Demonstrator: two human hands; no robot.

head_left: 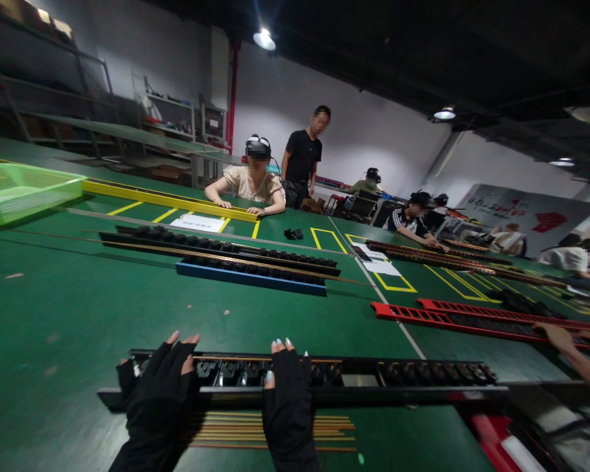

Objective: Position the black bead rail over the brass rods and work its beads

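Note:
Both my hands wear black fingerless gloves and rest on a long black rack (413, 383) that lies across the green table in front of me. My left hand (160, 387) lies flat over the rack's left end with fingers spread. My right hand (288, 387) lies over the rack near its middle, fingers stretched out over the small black parts (226, 373) seated in its slots. A bundle of thin brass-coloured rods (226, 429) lies on the table just below the rack, between my wrists. Neither hand holds anything.
Further racks, black and blue (250, 276), lie mid-table; red racks (452, 316) at right, where another person's hand (560, 335) reaches in. A green basket (24, 190) sits far left. A seated person (250, 183) faces me across the table; others work at right.

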